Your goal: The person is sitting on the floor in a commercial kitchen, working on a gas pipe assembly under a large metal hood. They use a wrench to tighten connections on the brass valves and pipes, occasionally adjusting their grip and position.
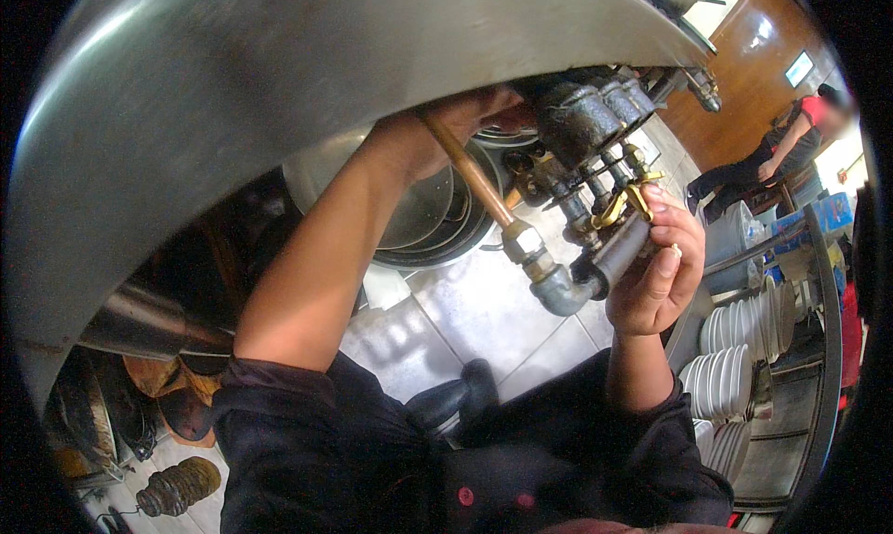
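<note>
My right hand [662,266] is closed, with the fingertips pinching a brass valve handle [637,204] on a gas pipe. The dark manifold pipe [621,253] runs beside that palm and ends in a grey elbow fitting [561,292]. From the elbow a brass nut [526,243] leads up to a copper pipe [474,180]. My left hand [456,125] reaches behind the copper pipe and under a curved steel panel [298,69]. Its fingers are mostly hidden there. Blackened round metal burner parts [581,120] stand just above the valves.
Large metal pots [409,194] sit below my left forearm, over the tiled floor [530,348]. Stacked white plates [721,380] fill a metal rack [823,320] at the right. Further back is another person [791,143] in red and black. Dark pans [186,413] lie lower left.
</note>
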Motion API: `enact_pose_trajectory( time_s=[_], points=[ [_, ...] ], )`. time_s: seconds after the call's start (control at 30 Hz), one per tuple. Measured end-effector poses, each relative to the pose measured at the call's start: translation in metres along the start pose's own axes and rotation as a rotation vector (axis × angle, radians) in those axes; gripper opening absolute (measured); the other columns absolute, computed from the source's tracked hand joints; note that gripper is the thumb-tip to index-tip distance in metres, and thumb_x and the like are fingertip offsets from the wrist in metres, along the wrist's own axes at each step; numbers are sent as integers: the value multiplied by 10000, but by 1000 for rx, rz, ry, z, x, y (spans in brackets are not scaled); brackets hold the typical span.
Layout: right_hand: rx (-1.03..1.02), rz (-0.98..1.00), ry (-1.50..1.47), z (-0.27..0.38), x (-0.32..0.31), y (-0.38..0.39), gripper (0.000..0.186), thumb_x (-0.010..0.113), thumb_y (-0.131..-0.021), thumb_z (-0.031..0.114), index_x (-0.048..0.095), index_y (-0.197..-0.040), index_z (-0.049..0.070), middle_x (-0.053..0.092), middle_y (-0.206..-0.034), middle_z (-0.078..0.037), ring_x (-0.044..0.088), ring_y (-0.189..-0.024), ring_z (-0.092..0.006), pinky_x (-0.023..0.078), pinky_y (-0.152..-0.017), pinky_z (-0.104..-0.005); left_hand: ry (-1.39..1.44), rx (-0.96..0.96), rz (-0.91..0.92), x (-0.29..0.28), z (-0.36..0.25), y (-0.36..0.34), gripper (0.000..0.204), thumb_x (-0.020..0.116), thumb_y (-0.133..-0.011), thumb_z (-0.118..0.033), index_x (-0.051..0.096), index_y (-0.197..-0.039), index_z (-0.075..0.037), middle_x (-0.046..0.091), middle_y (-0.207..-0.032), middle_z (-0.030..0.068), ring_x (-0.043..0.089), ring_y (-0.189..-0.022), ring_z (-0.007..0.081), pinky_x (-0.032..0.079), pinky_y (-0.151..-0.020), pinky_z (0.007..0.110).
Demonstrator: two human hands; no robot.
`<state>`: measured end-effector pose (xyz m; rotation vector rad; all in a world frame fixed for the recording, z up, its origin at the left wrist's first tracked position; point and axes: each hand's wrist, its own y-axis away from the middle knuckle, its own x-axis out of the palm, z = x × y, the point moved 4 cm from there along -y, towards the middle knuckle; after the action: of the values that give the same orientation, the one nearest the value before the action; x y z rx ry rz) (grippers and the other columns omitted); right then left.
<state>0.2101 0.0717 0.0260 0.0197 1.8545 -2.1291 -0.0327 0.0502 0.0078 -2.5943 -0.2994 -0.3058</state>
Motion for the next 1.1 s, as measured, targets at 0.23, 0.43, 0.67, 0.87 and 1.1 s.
enact_pose_trajectory(
  time_s=[0.23,0.43,0.67,0.87,1.1],
  points=[
    [4,0,-7,0,0,-1,217,390,-956,167,491,-926,-23,536,-988,-193,574,-1003,-326,429,-950,-485,132,-107,64,-2,-1,0,311,688,-815,-204,583,-1072,-66,620,-1069,65,602,-998,212,483,-927,346],
    [15,-8,-12,-1,0,-1,221,392,-954,169,496,-929,-24,539,-993,-195,573,-1004,-326,430,-945,-477,50,-92,62,-14,12,-9,344,765,-728,-198,601,-1019,-114,615,-1070,23,583,-1005,196,487,-894,337],
    [9,-3,-13,-2,-1,0,216,393,-957,171,493,-940,-20,540,-1005,-199,573,-1007,-328,434,-940,-469,45,-2,-2,-14,15,-9,273,747,-731,-150,613,-965,-110,621,-982,18,596,-957,194,511,-852,328],
    [-7,7,-5,-1,-1,-1,212,390,-963,170,482,-949,-20,535,-1007,-203,571,-1005,-331,441,-935,-467,0,43,81,-2,5,-3,269,593,-893,-246,629,-1008,-5,666,-961,112,645,-915,219,480,-899,338],
    [14,11,-7,4,-4,0,219,394,-962,174,480,-933,-25,532,-1000,-205,568,-1000,-333,439,-935,-471,32,-161,40,-5,3,1,232,723,-771,-181,603,-960,-118,616,-963,10,590,-942,154,520,-800,274]
  ],
)
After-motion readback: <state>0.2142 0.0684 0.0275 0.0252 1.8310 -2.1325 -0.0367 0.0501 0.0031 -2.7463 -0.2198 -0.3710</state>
